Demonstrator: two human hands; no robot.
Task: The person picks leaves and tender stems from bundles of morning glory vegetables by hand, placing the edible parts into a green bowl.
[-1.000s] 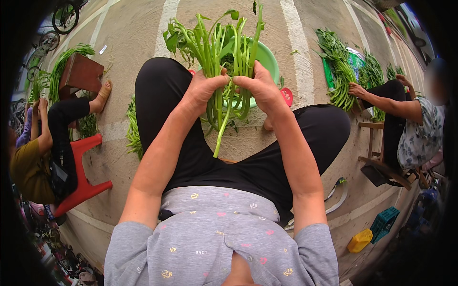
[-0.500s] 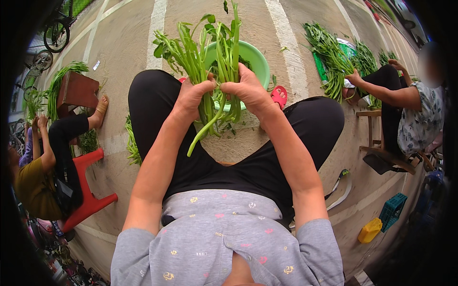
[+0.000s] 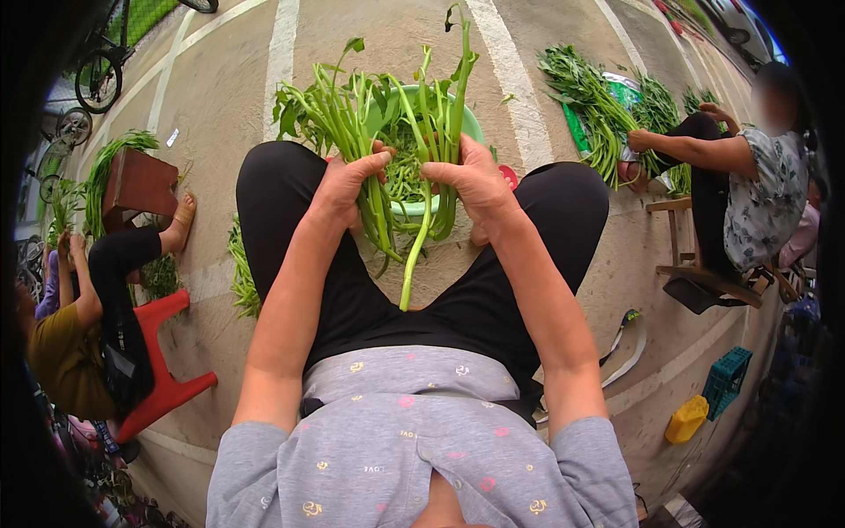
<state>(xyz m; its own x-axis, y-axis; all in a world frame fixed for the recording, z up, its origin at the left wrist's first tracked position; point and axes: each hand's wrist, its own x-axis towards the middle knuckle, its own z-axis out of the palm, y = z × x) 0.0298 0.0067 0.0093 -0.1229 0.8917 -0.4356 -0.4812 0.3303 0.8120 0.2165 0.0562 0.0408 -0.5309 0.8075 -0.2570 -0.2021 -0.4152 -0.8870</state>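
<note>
My left hand [image 3: 348, 183] is closed round a bunch of water spinach [image 3: 330, 114], its leafy ends pointing up and away from me. More stems of the same green stand in my right hand [image 3: 473, 183], which grips them between thumb and fingers. One long pale stem [image 3: 417, 249] slants down from the right bunch toward my lap. Below and beyond both hands a light green basin [image 3: 475, 130] rests on the ground between my feet. Short cut green pieces [image 3: 403, 169] lie inside it. Parts of the basin are hidden by the stems and hands.
More greens [image 3: 242, 268] lie beside my left knee. To the right, a seated person [image 3: 761, 194] handles a large heap of greens [image 3: 594, 110]. On the left, another person sits near a red plastic stool [image 3: 158, 352] and a brown box [image 3: 136, 189]. A yellow container [image 3: 687, 420] and teal crate [image 3: 727, 383] stand at lower right.
My hands have drawn slightly apart, uncovering more of the basin's contents between them. The long hanging stem has swung to the right. Both hands still hold their bunches.
</note>
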